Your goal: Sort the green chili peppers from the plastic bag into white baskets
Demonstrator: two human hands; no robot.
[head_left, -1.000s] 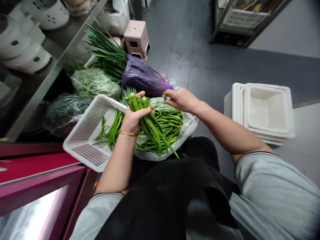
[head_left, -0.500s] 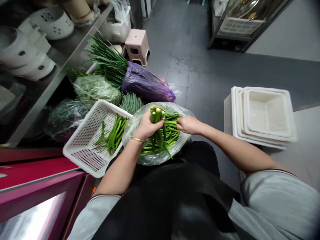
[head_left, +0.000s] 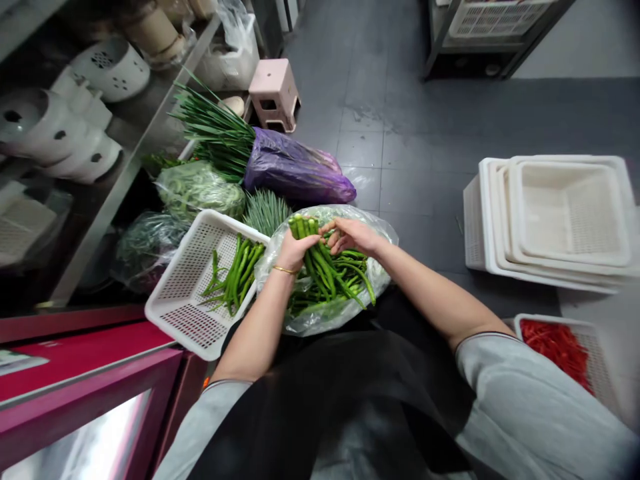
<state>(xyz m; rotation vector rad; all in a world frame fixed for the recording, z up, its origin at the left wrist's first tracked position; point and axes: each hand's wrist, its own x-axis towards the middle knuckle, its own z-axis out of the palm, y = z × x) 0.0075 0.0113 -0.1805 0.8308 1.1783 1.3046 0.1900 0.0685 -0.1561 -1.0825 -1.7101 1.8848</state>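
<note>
Your left hand (head_left: 295, 250) grips green peppers (head_left: 320, 263) above the bag's (head_left: 325, 319) left edge; your right fingers (head_left: 339, 241) curl loosely beside them.

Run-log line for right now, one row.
left hand: holding green pods | right hand: near their upper ends | plastic bag: below | white basket: second bunch inside

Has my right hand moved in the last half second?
Yes. Measured against the purple bag, your right hand has shifted left, bringing its fingertips close to the green bunch in your left hand.
</note>
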